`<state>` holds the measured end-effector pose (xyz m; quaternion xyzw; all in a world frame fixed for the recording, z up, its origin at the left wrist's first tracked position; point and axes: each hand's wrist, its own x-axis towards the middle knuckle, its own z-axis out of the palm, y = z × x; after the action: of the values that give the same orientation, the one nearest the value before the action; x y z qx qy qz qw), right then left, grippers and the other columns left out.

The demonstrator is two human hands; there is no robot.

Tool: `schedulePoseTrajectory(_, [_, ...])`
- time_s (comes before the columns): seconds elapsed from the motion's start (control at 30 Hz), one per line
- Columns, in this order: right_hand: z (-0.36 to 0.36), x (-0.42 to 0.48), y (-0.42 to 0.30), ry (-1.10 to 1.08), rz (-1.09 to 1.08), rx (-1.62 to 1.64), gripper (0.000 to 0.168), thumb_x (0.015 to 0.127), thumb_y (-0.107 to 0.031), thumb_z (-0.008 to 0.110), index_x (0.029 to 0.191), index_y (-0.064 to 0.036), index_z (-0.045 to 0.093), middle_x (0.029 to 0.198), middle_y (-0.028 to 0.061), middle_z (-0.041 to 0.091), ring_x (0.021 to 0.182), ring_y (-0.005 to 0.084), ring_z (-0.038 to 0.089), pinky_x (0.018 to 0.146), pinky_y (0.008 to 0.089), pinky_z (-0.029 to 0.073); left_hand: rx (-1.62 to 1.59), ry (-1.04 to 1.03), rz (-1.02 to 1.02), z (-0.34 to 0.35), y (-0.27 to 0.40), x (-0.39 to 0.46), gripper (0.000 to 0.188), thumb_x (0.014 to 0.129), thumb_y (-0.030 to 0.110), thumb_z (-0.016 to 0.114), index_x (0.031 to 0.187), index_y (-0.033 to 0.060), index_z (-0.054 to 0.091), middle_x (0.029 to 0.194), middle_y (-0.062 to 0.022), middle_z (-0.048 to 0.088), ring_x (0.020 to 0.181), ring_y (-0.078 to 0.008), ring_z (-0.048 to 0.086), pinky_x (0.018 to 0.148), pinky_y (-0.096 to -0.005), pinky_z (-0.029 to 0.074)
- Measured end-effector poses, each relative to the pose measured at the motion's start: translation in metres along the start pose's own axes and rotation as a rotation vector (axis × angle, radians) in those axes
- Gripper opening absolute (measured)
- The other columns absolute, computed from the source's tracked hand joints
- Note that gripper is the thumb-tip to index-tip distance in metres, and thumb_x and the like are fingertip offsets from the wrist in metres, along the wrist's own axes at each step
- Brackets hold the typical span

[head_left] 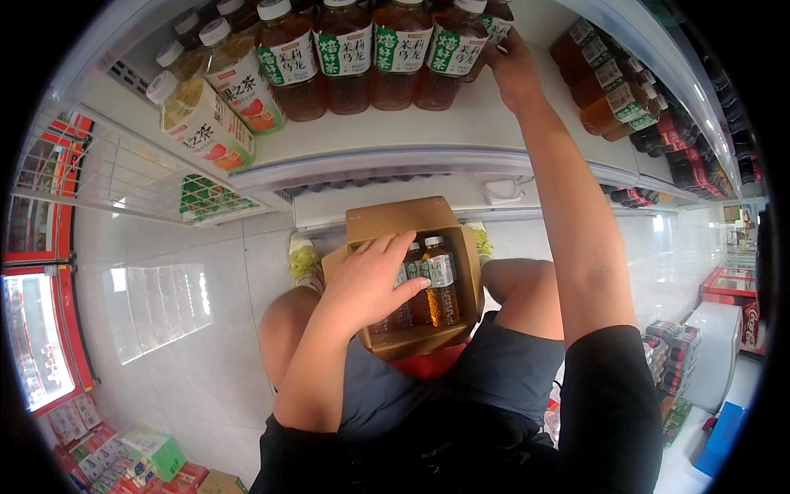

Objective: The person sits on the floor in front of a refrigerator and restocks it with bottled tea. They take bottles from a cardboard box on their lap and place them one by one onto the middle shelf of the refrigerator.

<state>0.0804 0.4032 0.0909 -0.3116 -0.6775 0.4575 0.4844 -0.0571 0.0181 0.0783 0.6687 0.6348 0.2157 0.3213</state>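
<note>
At the upper right, my right hand (511, 71) reaches onto the white shelf and grips a tea bottle (497, 25), partly hidden by my fingers and the neighbouring bottle. It stands at the right end of a row of tea bottles (402, 52) with green-and-white labels. Between my knees is an opened cardboard box (404, 216) holding several similar bottles (439, 281). Over its left side lies my left hand (367, 281), palm down, fingers stretched and thumb apart. The thumb tip overlaps a bottle label; whether it touches is unclear. The hand hides part of the bottles.
Pale fruit-tea bottles (210, 126) stand at the shelf's left, beside a white wire rack (55, 160). More tea bottles (617, 105) are on the right. The shelf's front rail (382, 162) crosses above the box. Red-framed coolers (65, 333) line the left side; stacked cartons (99, 451) sit below.
</note>
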Motion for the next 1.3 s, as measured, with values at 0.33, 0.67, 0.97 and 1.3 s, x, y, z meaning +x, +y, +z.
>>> schedulePoseTrajectory(0.33, [-0.01,-0.053,-0.02,0.251,-0.092,-0.252,0.058,0.097,-0.021,0.067,0.146,0.0,0.044,0.13,0.0133,0.063,0.117,0.0195,0.058,0.101,0.0319,0.045,0.066,-0.042,-0.113,-0.002,-0.01,0.005,0.072,0.094,0.048,0.063,0.148,0.0059,0.044,0.138,-0.019,0.058,0.123,-0.0393,0.058,0.101,-0.0474,0.049])
schedulePoseTrajectory(0.67, [0.03,-0.362,-0.011,-0.438,0.492,-0.933,0.084,0.085,-0.034,0.074,0.148,0.004,0.035,0.136,0.0311,0.052,0.12,0.0456,0.058,0.101,0.0487,0.05,0.003,0.025,-0.115,-0.002,-0.02,-0.004,0.073,0.09,0.047,0.069,0.146,0.0048,0.047,0.14,-0.021,0.057,0.126,-0.0382,0.057,0.104,-0.0443,0.047])
schedulePoseTrajectory(0.97, [0.049,-0.398,0.033,-0.487,0.903,-1.05,0.116,0.074,-0.041,0.084,0.157,0.002,0.015,0.132,0.0315,0.056,0.116,0.0445,0.063,0.097,0.0477,0.053,0.032,-0.006,-0.083,0.004,-0.032,0.001,0.074,0.089,0.045,0.069,0.146,0.0021,0.047,0.138,-0.0249,0.058,0.127,-0.0389,0.057,0.106,-0.0435,0.046])
schedulePoseTrajectory(1.3, [0.003,-0.345,-0.004,-0.389,0.595,-0.057,0.089,0.072,-0.01,0.079,0.147,0.0,0.033,0.128,0.0117,0.057,0.121,0.0219,0.057,0.105,0.0361,0.045,0.024,-0.004,-0.133,-0.007,-0.023,-0.006,0.074,0.091,0.044,0.068,0.147,0.0015,0.044,0.141,-0.0237,0.055,0.129,-0.0389,0.055,0.106,-0.0439,0.046])
